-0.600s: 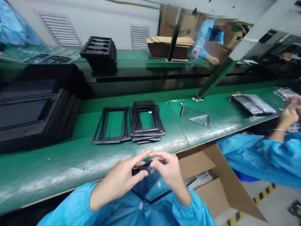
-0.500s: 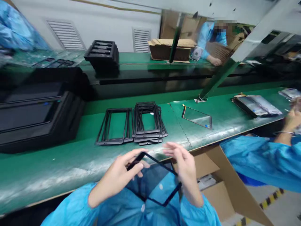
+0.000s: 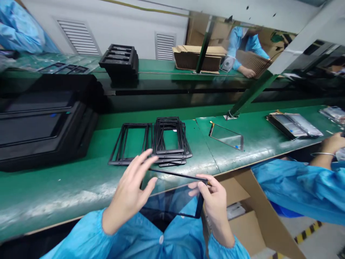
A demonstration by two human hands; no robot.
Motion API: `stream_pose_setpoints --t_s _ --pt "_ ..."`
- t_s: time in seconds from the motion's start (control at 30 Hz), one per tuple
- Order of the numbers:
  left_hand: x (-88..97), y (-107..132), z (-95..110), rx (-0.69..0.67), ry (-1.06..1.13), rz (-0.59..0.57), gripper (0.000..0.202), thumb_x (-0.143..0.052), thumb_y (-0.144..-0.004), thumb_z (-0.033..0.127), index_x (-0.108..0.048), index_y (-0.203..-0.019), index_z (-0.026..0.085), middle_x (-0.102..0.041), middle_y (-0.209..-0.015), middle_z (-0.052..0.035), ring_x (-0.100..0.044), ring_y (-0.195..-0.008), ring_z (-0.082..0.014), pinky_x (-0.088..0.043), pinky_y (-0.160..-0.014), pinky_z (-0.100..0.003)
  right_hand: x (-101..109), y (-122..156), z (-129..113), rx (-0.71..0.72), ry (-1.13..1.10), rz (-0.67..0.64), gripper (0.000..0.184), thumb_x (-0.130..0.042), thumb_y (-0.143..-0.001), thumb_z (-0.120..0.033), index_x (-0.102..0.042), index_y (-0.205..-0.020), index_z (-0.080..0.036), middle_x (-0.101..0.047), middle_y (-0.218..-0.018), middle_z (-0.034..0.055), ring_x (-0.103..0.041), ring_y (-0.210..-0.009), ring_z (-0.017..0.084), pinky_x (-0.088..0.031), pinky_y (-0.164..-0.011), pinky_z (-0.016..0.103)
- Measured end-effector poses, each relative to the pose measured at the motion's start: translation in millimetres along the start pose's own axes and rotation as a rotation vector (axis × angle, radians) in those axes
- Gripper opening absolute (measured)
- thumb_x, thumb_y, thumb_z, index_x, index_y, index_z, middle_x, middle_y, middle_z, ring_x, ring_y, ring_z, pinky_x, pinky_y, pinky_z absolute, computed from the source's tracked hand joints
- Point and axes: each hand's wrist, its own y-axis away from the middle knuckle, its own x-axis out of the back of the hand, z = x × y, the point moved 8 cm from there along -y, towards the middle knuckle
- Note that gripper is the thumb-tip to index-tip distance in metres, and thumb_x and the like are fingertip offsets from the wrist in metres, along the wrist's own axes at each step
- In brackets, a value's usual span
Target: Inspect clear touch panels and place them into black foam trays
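A clear glass touch panel with a black border (image 3: pixel 172 199) tilts above my lap at the bench edge. My right hand (image 3: pixel 214 199) pinches its right end between thumb and fingers. Beside the panel's left end, my left hand (image 3: pixel 132 189) has its fingers spread and grips nothing; whether it brushes the glass I cannot tell. Just beyond my hands, a stack of black frames (image 3: pixel 170 154) lies on the green bench, with more black frames (image 3: pixel 124 144) to its left. Another glass panel (image 3: pixel 226 136), with an orange tab and a blue sticker, rests farther right.
Stacked black trays holding panels (image 3: pixel 40 140) fill the left side. An open cardboard box (image 3: pixel 265 216) stands below the bench edge at right. A green post (image 3: pixel 248 94) rises from the bench. A co-worker's sleeve (image 3: pixel 299 183) reaches in near wrapped panels (image 3: pixel 296 125).
The panel has turned over to a flatter, more level position. My left hand has let go and opened, while my right hand has closed on the panel's right end.
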Motion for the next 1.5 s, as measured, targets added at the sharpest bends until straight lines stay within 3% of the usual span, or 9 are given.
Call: stream_pose_setpoints --t_s 0.07,0.17,0.3,0.43,0.6,0.77,0.93,1.1,1.5 --pt "-11.7 -6.3 16.8 -0.208 -0.144 -0.128 0.034 -0.064 -0.101 0.026 -0.067 -0.135 0.031 -0.073 -0.139 -0.0058 -0.061 -0.137 -0.0338 -0.023 -0.127 -0.065 -6.5 2.9 -2.4 0.001 0.04 -0.022 0.03 -0.078 -0.092 -0.045 -0.075 -0.105 -0.018 -0.084 -0.078 0.0089 -0.08 -0.057 0.022 -0.064 -0.059 0.028" --pt "-26.6 -11.7 22.1 -0.286 -0.113 -0.286 0.022 -0.06 -0.105 0.03 -0.074 -0.121 0.025 -0.083 -0.111 -0.0042 -0.076 -0.103 -0.0268 -0.047 -0.113 -0.053 -12.0 7.5 -4.1 -0.004 0.076 -0.03 0.033 -0.078 -0.092 -0.048 -0.077 -0.105 -0.017 -0.084 -0.077 0.0094 -0.08 -0.057 0.022 -0.065 -0.057 0.028" --pt "-30.5 -12.3 18.5 -0.208 -0.031 -0.338 0.025 -0.058 -0.106 0.03 -0.078 -0.119 0.023 -0.084 -0.107 -0.0051 -0.077 -0.093 -0.0258 -0.057 -0.082 -0.039 -15.1 9.2 -3.4 -0.027 0.073 -0.017 0.037 -0.08 -0.089 -0.051 -0.078 -0.103 -0.017 -0.084 -0.076 0.0097 -0.08 -0.057 0.023 -0.066 -0.055 0.028" --pt "-29.3 -5.3 22.4 -0.094 0.102 -0.434 0.039 -0.061 -0.104 0.026 -0.069 -0.142 0.03 -0.077 -0.123 -0.0056 -0.072 -0.108 -0.0251 -0.056 -0.091 -0.036 -42.7 6.9 5.1 -0.089 0.056 -0.168 0.043 -0.083 -0.085 -0.056 -0.08 -0.105 -0.017 -0.084 -0.08 0.0108 -0.08 -0.057 0.023 -0.066 -0.056 0.03" --pt "-4.1 -5.9 6.9 0.141 0.228 -0.397 0.068 -0.068 -0.095 0.015 -0.052 -0.158 0.035 -0.074 -0.104 -0.0008 -0.069 -0.093 -0.0198 -0.056 -0.087 -0.032 -98.1 8.6 20.3 -0.231 -0.058 -0.404 0.055 -0.083 -0.084 -0.06 -0.078 -0.12 -0.019 -0.085 -0.088 0.0121 -0.081 -0.063 0.025 -0.067 -0.062 0.035" --pt "70.1 -4.8 -44.8 0.379 0.412 -0.126 0.05 -0.066 -0.096 0.024 -0.067 -0.144 0.037 -0.069 -0.104 -0.0019 -0.068 -0.074 -0.0155 -0.059 -0.064 -0.027 -106.4 -12.3 19.1 -0.143 -0.158 -0.383 0.061 -0.064 -0.096 -0.066 -0.067 -0.139 -0.023 -0.085 -0.098 0.0146 -0.082 -0.072 0.028 -0.066 -0.069 0.041" --pt "218.2 12.7 -132.3 0.605 0.565 0.629 0.071 -0.081 -0.077 0.015 -0.065 -0.145 0.029 -0.069 -0.105 -0.0028 -0.073 -0.074 -0.0178 -0.064 -0.059 -0.027 -41.2 -46.6 27.5 0.01 -0.038 -0.003 0.047 -0.076 -0.088 -0.057 -0.076 -0.12 -0.022 -0.084 -0.092 0.0109 -0.08 -0.07 0.027 -0.067 -0.068 0.038" --pt "322.2 28.9 -202.2 0.722 0.509 0.958 0.06 -0.057 -0.083 -0.01 -0.058 -0.14 0.011 -0.069 -0.095 -0.0028 -0.071 -0.073 -0.0103 -0.058 -0.066 -0.021 2.0 -58.8 44.9 -0.013 0.004 0.154 0.046 -0.084 -0.079 -0.053 -0.077 -0.112 -0.023 -0.082 -0.086 0.0099 -0.078 -0.067 0.027 -0.068 -0.067 0.037" --pt "355.8 32.2 -252.0 0.679 0.547 1.052 0.032 -0.07 -0.101 0.024 -0.064 -0.131 0.016 -0.069 -0.121 -0.0085 -0.072 -0.096 -0.0209 -0.064 -0.079 -0.037 4.7 -59.6 49.6 0.0 0.042 0.185 0.041 -0.085 -0.074 -0.056 -0.08 -0.099 -0.024 -0.082 -0.079 0.0074 -0.078 -0.063 0.028 -0.069 -0.064 0.038"
